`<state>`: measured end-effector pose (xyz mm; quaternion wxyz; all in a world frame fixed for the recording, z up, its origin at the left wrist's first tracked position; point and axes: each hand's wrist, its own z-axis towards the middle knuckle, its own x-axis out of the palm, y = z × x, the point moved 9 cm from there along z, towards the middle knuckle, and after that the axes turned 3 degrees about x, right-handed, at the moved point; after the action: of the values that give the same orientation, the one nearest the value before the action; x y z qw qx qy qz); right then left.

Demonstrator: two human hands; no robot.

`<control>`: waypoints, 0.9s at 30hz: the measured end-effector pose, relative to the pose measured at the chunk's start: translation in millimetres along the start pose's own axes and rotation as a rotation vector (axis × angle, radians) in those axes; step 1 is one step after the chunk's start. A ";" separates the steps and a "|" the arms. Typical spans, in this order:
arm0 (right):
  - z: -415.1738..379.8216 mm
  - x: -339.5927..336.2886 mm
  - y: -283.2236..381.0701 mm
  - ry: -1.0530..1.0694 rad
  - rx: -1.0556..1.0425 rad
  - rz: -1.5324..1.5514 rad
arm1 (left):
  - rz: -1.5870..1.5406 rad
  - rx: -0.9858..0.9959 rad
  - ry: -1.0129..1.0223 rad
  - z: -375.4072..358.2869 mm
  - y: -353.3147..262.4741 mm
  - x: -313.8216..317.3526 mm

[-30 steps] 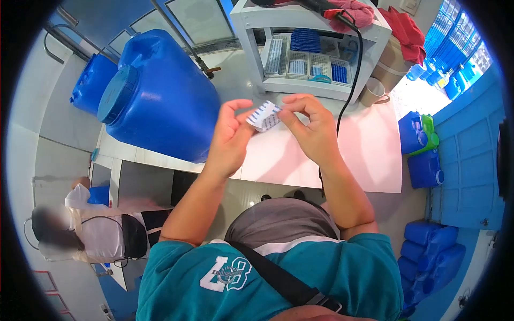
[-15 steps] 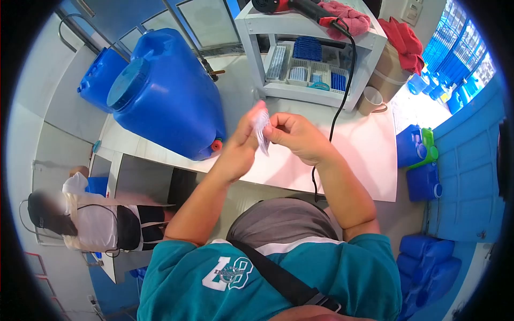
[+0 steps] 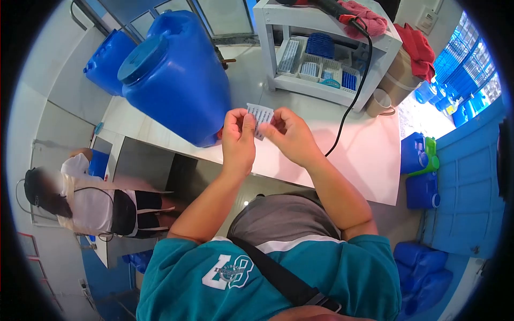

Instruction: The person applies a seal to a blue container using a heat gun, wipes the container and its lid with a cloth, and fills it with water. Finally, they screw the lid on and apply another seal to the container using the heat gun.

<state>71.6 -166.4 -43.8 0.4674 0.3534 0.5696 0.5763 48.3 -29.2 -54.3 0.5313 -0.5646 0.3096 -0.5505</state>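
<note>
Between my two hands, above the white counter, is a small white sheet (image 3: pixel 259 115) with rows of dark print, its face turned up toward me. My left hand (image 3: pixel 239 139) pinches its left side, thumb on top and fingers curled behind. On the other side, my right hand (image 3: pixel 292 136) has its thumb close to the sheet's right edge and its fingers bent behind. Whether the right fingers press on the sheet is partly hidden. Just left of my hands stands a big blue water container (image 3: pixel 176 80) with a round cap.
A white shelf (image 3: pixel 326 91) holds baskets of small items and a heat gun (image 3: pixel 337 9), whose black cord (image 3: pixel 360 85) drapes over the counter (image 3: pixel 369 176). A mug (image 3: pixel 379 101) stands right of it. Blue jugs (image 3: pixel 423 190) line the floor at right. Another person (image 3: pixel 96 200) stands at left.
The sheet has turned from edge-on to face me, and my hands have lowered slightly. My left hand has rotated so its thumb lies on the sheet. The view has shifted a little.
</note>
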 end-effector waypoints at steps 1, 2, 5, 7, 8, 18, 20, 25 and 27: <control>0.7 1.0 -2.6 0.004 0.002 0.001 | -0.038 0.048 -0.045 -2.4 0.5 -4.9; 5.2 -3.0 -4.6 -0.037 -0.014 -0.006 | -0.037 0.049 -0.048 -4.9 2.2 -7.8; 13.6 -14.9 1.1 -0.084 -0.057 -0.026 | 0.011 -0.009 0.050 -9.3 -1.4 -4.0; 14.9 -18.5 7.2 -0.085 -0.083 -0.037 | 0.114 -0.133 0.024 -12.8 -8.9 -7.3; 14.6 -18.5 9.6 -0.082 -0.092 -0.088 | 0.114 -0.130 0.018 -12.8 -9.4 -11.8; 17.5 24.8 -5.7 0.333 0.023 0.369 | 0.253 0.140 -0.085 -12.6 -33.4 -37.5; 24.1 30.2 -16.6 0.325 0.093 0.343 | 0.118 -0.050 -0.107 -16.8 -18.0 -40.3; 23.6 56.1 -15.1 0.407 0.237 0.496 | 0.207 0.076 -0.148 -12.2 -6.6 -75.1; 20.9 62.9 -3.9 0.436 0.151 0.530 | 0.491 0.334 -0.180 -19.3 -31.6 -77.8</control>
<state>72.0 -100.7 -53.4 0.1415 0.3911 0.5855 0.6958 6.7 46.2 -50.6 0.7592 -0.4244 0.2938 -0.3965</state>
